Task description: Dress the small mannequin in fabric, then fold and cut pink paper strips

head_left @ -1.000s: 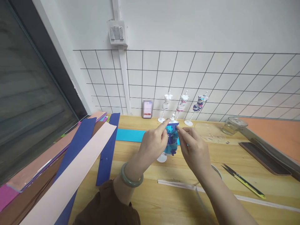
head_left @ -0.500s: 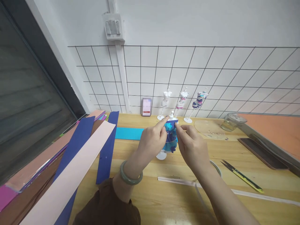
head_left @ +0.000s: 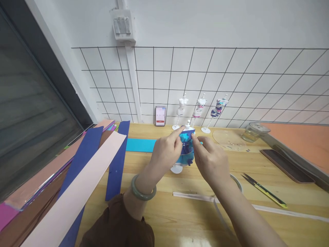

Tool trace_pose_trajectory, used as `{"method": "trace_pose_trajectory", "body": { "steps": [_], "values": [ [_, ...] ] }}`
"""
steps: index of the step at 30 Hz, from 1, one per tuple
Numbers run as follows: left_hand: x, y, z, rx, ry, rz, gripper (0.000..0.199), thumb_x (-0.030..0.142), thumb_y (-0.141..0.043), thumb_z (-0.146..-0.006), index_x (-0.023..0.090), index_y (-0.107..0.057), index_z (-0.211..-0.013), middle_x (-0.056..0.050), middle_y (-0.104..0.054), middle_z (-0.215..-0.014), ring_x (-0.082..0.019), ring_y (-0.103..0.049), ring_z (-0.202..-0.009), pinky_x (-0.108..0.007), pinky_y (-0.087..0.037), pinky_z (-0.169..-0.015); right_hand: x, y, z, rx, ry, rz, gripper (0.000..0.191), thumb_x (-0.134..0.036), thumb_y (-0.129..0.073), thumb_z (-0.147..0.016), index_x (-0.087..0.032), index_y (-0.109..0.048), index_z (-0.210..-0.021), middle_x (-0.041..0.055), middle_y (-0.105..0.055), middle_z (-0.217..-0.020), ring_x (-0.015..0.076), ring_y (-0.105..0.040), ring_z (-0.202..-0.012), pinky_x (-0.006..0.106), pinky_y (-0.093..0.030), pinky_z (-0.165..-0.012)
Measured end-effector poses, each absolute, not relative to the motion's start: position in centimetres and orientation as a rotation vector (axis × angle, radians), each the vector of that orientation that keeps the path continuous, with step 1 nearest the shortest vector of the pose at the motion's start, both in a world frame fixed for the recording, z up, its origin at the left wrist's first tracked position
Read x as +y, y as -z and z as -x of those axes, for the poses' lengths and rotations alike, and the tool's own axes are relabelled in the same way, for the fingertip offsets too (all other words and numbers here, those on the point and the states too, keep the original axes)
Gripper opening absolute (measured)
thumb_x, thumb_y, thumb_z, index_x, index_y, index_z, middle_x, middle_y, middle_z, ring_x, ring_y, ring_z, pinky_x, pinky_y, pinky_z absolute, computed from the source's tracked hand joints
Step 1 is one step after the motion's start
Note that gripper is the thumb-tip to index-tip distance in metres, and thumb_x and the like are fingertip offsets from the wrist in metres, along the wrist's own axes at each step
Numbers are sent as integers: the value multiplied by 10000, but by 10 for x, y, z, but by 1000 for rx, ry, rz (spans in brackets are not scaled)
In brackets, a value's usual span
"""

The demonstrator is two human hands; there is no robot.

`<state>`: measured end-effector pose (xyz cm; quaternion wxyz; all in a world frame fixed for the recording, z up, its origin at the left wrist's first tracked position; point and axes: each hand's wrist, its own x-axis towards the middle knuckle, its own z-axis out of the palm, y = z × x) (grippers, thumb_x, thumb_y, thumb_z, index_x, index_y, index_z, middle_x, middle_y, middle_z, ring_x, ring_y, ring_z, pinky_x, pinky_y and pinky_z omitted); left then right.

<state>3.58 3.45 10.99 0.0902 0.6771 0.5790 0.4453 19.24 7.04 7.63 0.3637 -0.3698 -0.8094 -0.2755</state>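
Small dress form [head_left: 186, 159], standing on the counter [head_left: 159, 228] between left hand [head_left: 166, 154] (forefinger extended, grip unclear) and right hand [head_left: 212, 164], which apparently pinches the blue band [head_left: 189, 131] at the form's top. Form likely light, tippy, best steadied by its neck; band soft, easily creased.

Left hand [head_left: 166, 152], bare, at centre of frame: index finger extended, others curled; green bangle on wrist, dark brown sleeve lower left. Right hand [head_left: 210, 159], bare, right of centre: thumb and index pinched, bare forearm running lower right.
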Motion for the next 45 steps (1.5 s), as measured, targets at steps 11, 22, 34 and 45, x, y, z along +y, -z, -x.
{"method": "trace_pose_trajectory", "body": {
  "steps": [11, 22, 34, 45],
  "values": [
    [34, -110, -35, 1711, -1332, -2008, 432, 182, -370, -855, 248, -512, -1257, 43, -439, -528, -85, -327, -470, -197, -275, -467, 70, -83, -188, -1983, 377, 937, 257, -160, -429, -874, -184, -608, -1056, 69, -639, -869, 140, -554, -662, 241, -375, -554],
    [36, -106, -43, 1752, -1509, -1878, 339, 427, -524, -810, 224, -609, -1069, 66, -381, -499, -84, -360, -480, -208, -283, -490, 68, -77, -189, -2074, 617, 918, 335, -142, -394, -870, -195, -562, -1155, 76, -647, -890, 149, -533, -631, 270, -356, -559],
    [40, -100, -53, 1763, -1645, -1758, 238, 372, -574, -777, 214, -600, -953, 82, -336, -497, -73, -349, -466, -205, -279, -489, 61, -76, -188, -2035, 340, 922, 336, -137, -419, -869, -189, -581, -1158, 89, -623, -912, 139, -530, -670, 251, -366, -537],
    [41, -99, -52, 1760, -1653, -1734, 232, 352, -585, -771, 226, -594, -966, 84, -345, -513, -69, -348, -473, -201, -291, -497, 61, -90, -187, -1572, -795, 931, 242, -320, -581, -806, -220, -668, -1009, 38, -647, -867, 146, -571, -732, 278, -457, -612]
  ]
}}
